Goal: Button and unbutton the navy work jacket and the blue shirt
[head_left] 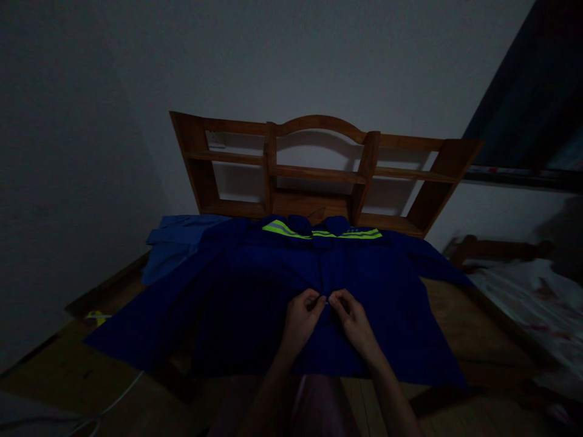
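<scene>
Blue jacket (282,273) lies spread; likely light, soft, limp, hardly fragile. Best hold: front edges, where left hand (302,317) and right hand (354,318) pinch fabric.

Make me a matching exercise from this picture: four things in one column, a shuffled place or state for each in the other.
1. Jacket
2. Wooden shelf unit
3. Lighter blue cloth
4. Left hand

A. In front of the pale wall
B. At the front of the dark blue fabric, beside the right hand
C. Spread out, with yellow-green stripes
D. Next to a sleeve, at picture left

Pairs: 1-C, 2-A, 3-D, 4-B
</scene>
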A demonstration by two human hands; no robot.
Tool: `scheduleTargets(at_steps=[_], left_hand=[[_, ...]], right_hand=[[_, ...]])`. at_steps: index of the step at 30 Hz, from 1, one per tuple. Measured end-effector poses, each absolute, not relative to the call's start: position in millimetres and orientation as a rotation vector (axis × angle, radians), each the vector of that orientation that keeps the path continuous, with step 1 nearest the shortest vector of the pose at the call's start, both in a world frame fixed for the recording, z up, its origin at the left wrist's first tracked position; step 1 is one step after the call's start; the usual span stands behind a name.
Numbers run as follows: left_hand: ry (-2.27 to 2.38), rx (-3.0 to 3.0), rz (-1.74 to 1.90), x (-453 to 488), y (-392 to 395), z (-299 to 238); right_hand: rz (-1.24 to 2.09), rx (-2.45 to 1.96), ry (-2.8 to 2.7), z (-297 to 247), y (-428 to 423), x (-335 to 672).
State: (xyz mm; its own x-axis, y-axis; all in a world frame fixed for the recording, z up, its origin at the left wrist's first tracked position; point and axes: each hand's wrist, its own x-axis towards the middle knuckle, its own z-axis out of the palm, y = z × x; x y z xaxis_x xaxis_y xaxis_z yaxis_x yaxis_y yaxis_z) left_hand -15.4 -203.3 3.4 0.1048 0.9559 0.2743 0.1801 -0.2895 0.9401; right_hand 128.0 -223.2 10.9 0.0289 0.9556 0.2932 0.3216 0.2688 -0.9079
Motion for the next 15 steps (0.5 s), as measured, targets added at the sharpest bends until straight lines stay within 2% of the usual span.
scheduleTargets(at_steps=[10, 15], left_hand=[[1.254, 1.629, 1.273, -10.9, -201.6, -0.1], [1.263, 1.588, 1.313, -13.2, -203.6, 2.1]], right_hand=[[0.797, -1.26, -1.485, 4.5, -220.4, 128.1], [0.687, -1.318, -1.486, 3.0, -219.2, 126.2]])
